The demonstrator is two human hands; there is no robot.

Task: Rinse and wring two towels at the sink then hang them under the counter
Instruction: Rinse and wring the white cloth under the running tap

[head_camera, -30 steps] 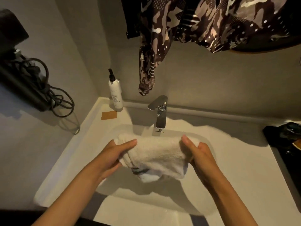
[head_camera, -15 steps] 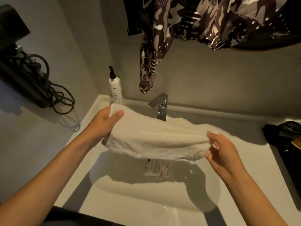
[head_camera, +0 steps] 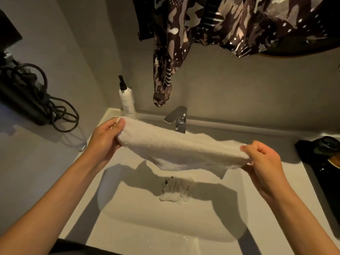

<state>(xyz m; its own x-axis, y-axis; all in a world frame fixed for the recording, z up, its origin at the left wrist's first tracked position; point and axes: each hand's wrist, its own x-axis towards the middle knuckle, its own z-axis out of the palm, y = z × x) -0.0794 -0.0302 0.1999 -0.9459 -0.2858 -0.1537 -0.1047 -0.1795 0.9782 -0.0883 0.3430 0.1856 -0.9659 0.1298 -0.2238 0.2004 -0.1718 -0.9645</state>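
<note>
Head view: above the white sink, the left hand and right hand each close their grip around an end of a rolled white towel, held stretched between them. Below it a second, crumpled towel lies in the basin. Farther back stand the faucet and a pump bottle on the bench.

Lower part of the chrome faucet is hidden behind the stretched white terry towel. Small crumpled grey-white cloth in the white sink basin sits in shadow, kind unclear. Label print on the white pump bottle is too small to read. Camouflage-patterned fabric is cut off at the top edge, the black objects at the right edge, and the coiled black cable at the left.
</note>
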